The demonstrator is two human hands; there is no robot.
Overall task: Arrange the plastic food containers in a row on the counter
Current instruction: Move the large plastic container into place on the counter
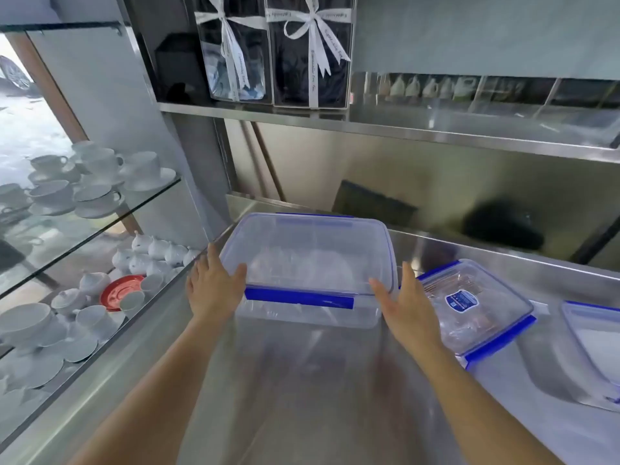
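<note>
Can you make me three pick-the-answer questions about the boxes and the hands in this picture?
1. Where is the big container?
A. On the steel counter, between the two hands
B. On the glass shelf with the cups
C. On the upper shelf beside the ribboned boxes

2. What colour are the container's clips?
A. Red
B. Blue
C. Green

3. How are the hands?
A. Both closed in fists
B. One holding a cup
C. Both open, at the container's sides

Answers:
1 A, it sits on the counter with the left hand and right hand on either side.
2 B, the front clip is blue.
3 C, the fingers are spread; the left touches the lid's edge, the right looks just off it.
</note>
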